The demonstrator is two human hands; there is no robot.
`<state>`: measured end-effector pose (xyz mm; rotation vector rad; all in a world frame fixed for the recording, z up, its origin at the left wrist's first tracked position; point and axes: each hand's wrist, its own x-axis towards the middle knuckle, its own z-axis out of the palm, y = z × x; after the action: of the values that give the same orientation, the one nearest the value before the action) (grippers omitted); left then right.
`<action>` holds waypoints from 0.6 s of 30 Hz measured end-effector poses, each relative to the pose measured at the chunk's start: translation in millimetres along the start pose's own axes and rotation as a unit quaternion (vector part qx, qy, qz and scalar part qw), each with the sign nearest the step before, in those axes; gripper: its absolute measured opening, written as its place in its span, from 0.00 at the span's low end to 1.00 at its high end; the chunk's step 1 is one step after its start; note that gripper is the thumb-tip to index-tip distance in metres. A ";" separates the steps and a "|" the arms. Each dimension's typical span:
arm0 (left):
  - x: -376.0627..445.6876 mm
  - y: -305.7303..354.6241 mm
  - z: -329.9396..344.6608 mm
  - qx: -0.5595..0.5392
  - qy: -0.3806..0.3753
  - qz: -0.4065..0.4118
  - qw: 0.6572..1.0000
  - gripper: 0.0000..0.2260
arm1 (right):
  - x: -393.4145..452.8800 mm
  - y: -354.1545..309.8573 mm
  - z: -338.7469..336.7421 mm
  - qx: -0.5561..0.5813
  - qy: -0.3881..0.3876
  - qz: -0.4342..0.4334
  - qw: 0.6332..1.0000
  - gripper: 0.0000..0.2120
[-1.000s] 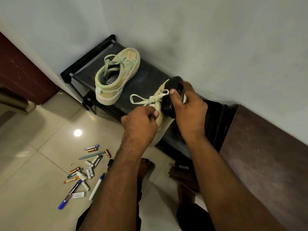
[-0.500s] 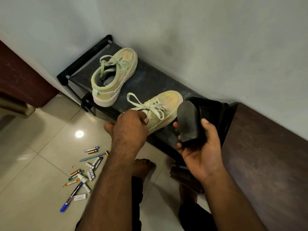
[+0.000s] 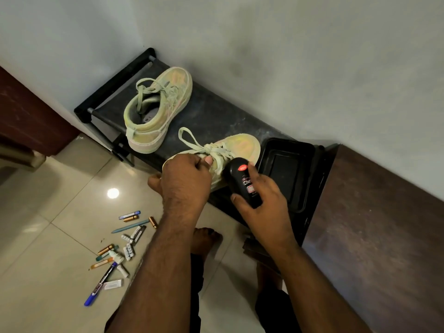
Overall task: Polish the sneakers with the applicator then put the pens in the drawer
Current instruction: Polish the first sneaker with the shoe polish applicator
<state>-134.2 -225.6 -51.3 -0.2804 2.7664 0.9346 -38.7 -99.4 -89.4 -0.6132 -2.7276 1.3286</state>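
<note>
Two pale green-yellow sneakers sit on a black shoe rack. The far sneaker stands alone at the left. My left hand grips the heel end of the near sneaker, thumb by the laces. My right hand holds a black polish applicator with a red label, its top against the near sneaker's side. Several pens and markers lie scattered on the tiled floor at the lower left.
A black plastic tray rests on the rack's right end beside a dark brown wooden cabinet. A grey wall runs behind the rack. A brown door stands at the left. My bare feet are below the rack.
My right hand turned the applicator over and brought it from beside the tray back against the near sneaker's side. My left hand kept its hold on the sneaker.
</note>
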 end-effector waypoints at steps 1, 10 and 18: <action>0.7 -0.8 -1.3 -0.012 0.008 -0.004 1.000 0.14 | -4.9 -1.6 1.2 -0.008 -0.019 -0.024 1.000 0.36; 3.9 -4.7 -9.6 -0.003 0.014 -0.009 1.000 0.13 | -5.4 -13.1 2.2 0.027 0.044 -0.041 0.998 0.34; 6.9 -11.1 -23.7 0.068 -0.039 0.021 0.997 0.13 | -0.8 -10.8 -4.0 0.010 0.088 -0.048 0.995 0.31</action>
<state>-141.3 -249.7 -41.0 -0.1606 2.7565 0.7445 -40.7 -102.7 -78.5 -0.5614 -2.5664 1.2156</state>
